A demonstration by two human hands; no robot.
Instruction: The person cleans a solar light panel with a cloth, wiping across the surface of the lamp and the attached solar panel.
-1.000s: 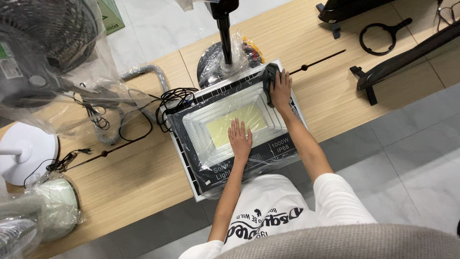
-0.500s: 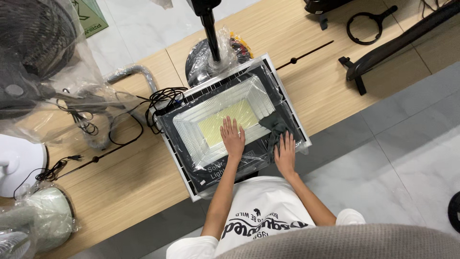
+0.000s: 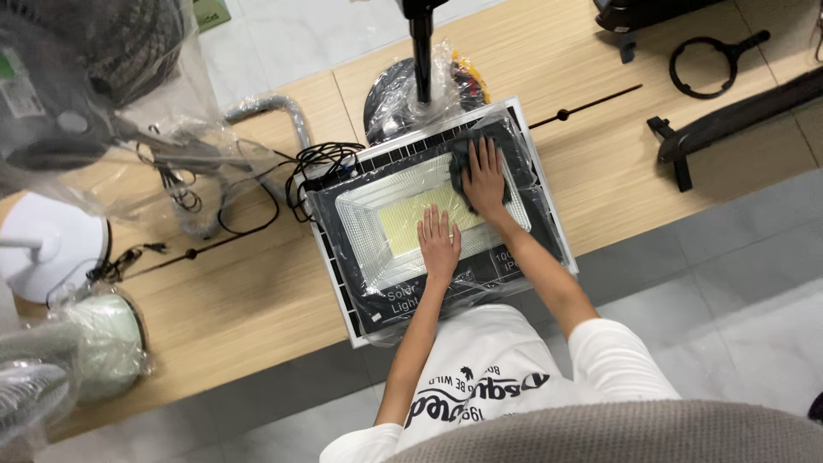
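Fan stand blocks behind floodlight; cables left.
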